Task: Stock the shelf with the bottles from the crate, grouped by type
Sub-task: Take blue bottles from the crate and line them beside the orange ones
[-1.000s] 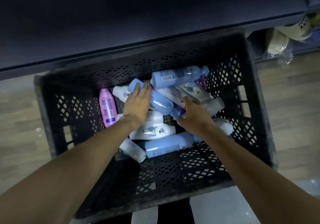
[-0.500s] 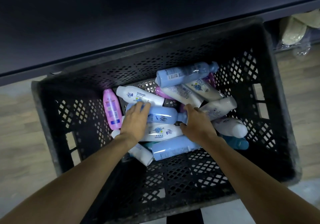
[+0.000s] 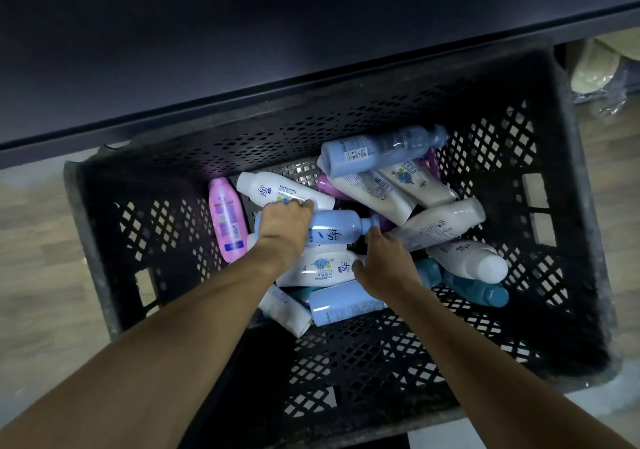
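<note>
At frame centre our left hand (image 3: 284,228) wraps the base end of a light-blue bottle (image 3: 334,232) lying atop the heap in the black crate (image 3: 568,206). Our right hand (image 3: 386,261) rests loosely curled by its cap, gripping nothing we can confirm, probably steadying it. The dark shelf (image 3: 242,50) spans the upper frame.

Left hand (image 3: 282,226) curled gripping; right hand (image 3: 384,265) half-open.
</note>
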A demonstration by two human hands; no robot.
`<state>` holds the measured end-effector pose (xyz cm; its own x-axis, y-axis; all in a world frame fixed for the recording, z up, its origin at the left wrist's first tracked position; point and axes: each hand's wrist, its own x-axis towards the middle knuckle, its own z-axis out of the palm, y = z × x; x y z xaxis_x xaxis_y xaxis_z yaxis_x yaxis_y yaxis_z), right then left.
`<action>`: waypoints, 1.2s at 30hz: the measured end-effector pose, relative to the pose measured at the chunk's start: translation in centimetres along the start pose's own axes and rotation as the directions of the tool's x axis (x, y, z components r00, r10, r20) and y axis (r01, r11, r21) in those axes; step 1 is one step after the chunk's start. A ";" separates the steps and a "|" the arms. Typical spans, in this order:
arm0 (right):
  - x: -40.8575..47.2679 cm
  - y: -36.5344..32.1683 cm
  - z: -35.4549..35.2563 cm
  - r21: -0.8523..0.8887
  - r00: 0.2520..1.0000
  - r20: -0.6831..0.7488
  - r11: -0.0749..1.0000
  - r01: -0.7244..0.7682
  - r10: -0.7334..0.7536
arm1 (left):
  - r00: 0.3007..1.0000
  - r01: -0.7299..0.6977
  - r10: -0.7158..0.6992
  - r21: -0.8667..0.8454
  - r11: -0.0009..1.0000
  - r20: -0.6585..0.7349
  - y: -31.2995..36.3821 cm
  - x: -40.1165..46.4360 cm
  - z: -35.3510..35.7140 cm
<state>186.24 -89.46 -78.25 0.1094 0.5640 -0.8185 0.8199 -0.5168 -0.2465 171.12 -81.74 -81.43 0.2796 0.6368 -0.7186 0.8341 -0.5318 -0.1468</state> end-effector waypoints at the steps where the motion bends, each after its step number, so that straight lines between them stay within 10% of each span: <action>1: -0.1 -0.1 0.1 -0.003 1.000 0.005 1.000 0.003 -0.003 | 1.000 -0.002 0.002 0.026 1.000 0.005 0.0 0.0 0.0; 22: -10.7 -7.7 -6.8 0.315 0.955 -0.153 0.903 0.292 -0.255 | 0.968 0.224 -0.240 -0.701 0.677 0.078 -1.9 -17.0 -6.1; 36: -28.3 -16.2 -17.0 0.224 0.845 -0.388 0.852 0.473 -0.367 | 0.930 0.021 -0.320 -0.845 0.534 -0.180 -6.7 -31.4 -18.3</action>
<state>179.36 -86.09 -42.29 0.0094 0.9165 -0.3999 0.6244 -0.3177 -0.7136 165.43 -87.91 -45.47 0.0784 0.8632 -0.4988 0.8534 0.2006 0.4812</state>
